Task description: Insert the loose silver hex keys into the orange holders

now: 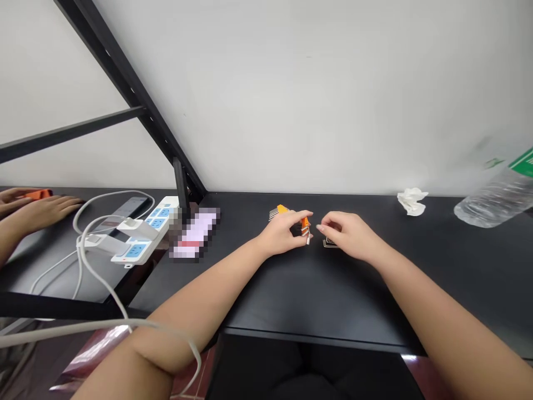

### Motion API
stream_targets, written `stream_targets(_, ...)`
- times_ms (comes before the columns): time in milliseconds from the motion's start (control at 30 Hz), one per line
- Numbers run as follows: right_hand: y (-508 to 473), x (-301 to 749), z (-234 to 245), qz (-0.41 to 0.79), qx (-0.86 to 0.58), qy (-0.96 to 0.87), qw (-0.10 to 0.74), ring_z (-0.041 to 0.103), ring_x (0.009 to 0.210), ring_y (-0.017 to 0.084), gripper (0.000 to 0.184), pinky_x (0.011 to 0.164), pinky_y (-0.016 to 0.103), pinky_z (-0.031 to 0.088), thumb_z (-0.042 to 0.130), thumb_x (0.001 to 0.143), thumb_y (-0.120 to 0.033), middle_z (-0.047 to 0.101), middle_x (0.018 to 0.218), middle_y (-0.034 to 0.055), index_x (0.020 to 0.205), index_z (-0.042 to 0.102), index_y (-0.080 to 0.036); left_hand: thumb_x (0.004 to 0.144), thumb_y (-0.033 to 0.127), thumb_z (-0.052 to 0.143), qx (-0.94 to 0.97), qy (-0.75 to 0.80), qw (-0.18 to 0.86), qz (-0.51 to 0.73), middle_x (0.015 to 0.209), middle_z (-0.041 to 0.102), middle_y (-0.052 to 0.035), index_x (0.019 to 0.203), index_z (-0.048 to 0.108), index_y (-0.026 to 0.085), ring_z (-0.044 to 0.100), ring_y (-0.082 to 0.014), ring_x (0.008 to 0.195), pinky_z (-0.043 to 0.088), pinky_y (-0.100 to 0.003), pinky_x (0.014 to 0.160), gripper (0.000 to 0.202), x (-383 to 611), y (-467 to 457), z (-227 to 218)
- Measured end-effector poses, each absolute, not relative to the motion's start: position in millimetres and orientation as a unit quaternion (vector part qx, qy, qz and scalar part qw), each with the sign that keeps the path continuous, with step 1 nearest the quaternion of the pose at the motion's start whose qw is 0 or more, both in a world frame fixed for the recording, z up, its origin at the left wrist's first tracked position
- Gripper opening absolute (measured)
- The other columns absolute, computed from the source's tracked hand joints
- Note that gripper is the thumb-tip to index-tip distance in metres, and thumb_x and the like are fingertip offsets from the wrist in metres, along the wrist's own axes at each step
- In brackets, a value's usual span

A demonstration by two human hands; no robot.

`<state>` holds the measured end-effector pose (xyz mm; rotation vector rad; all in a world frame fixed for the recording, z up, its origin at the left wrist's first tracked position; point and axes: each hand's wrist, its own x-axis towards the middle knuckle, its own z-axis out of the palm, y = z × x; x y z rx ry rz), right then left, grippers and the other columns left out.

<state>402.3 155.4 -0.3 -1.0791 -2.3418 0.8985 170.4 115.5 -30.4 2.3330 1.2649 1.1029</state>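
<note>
My left hand (285, 233) is closed round an orange plastic holder (305, 223) with silver metal ends sticking out below it, which look like hex keys. Just behind that hand, an orange-yellow plastic piece (282, 209) with a row of thin metal rods (273, 213) shows on the black table. To the right, my right hand (345, 233) has its thumb and fingertips pinched together, a short gap from the holder. Whatever is between those fingertips is too small to make out. Under the right hand lie nested L-shaped metal hex keys (330, 243), partly hidden by it.
A crumpled tissue (412, 201) and a clear plastic bottle (495, 197) are on the black table's right side. Left are a pixelated phone (195, 233), a white power strip (152, 228) with cables and a black metal frame (137, 100). Another person's hands (41, 214) rest beyond it.
</note>
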Motion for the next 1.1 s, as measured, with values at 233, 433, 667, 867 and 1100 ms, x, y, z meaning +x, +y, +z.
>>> stream_targets(233, 166, 422, -1, 0.189, -0.321, -0.928, 0.016, 0.059, 0.074, 0.015, 0.01, 0.063, 0.026, 0.041, 0.061, 0.085, -0.019, 0.067, 0.092, 0.0044, 0.084, 0.071, -0.021, 0.081, 0.029, 0.076, 0.788, 0.456, 0.15, 0.385, 0.103, 0.075, -0.0017, 0.127, 0.063, 0.023, 0.069, -0.0167, 0.091, 0.055, -0.034, 0.09, 0.049, 170, 117, -33)
stream_targets(433, 146, 408, -4, 0.086, -0.323, -0.943, -0.011, 0.058, 0.067, 0.015, 0.014, 0.058, 0.026, 0.035, 0.057, 0.084, -0.01, 0.065, 0.084, 0.0055, 0.076, 0.065, -0.018, 0.081, 0.03, 0.076, 0.785, 0.468, 0.16, 0.374, 0.103, 0.075, -0.0019, 0.128, 0.063, 0.024, 0.069, -0.0179, 0.093, 0.056, -0.036, 0.091, 0.049, 170, 117, -33)
stream_targets(667, 143, 409, 9, 0.093, -0.331, -0.939, 0.025, 0.055, 0.065, 0.014, 0.01, 0.057, 0.026, 0.033, 0.061, 0.082, -0.013, 0.063, 0.083, 0.0034, 0.074, 0.061, -0.019, 0.081, 0.031, 0.076, 0.782, 0.471, 0.164, 0.374, 0.103, 0.075, -0.0022, 0.127, 0.063, 0.022, 0.069, -0.0172, 0.093, 0.055, -0.035, 0.091, 0.049, 170, 116, -31)
stream_targets(867, 142, 415, 7, 0.164, -0.289, -0.943, -0.021, 0.055, 0.067, 0.012, 0.013, 0.055, 0.024, 0.034, 0.06, 0.079, -0.011, 0.064, 0.09, 0.002, 0.079, 0.067, -0.021, 0.08, 0.031, 0.077, 0.779, 0.474, 0.167, 0.375, 0.102, 0.075, -0.0019, 0.128, 0.063, 0.023, 0.069, -0.0173, 0.091, 0.056, -0.034, 0.089, 0.05, 170, 117, -32)
stream_targets(1100, 131, 406, 5, 0.167, -0.265, -0.949, 0.034, 0.05, 0.059, 0.011, 0.013, 0.053, 0.025, 0.033, 0.058, 0.077, -0.008, 0.061, 0.077, 0.0009, 0.069, 0.058, -0.019, 0.081, 0.031, 0.076, 0.788, 0.462, 0.16, 0.374, 0.103, 0.076, -0.0015, 0.127, 0.063, 0.024, 0.07, -0.0172, 0.093, 0.055, -0.034, 0.09, 0.048, 169, 117, -32)
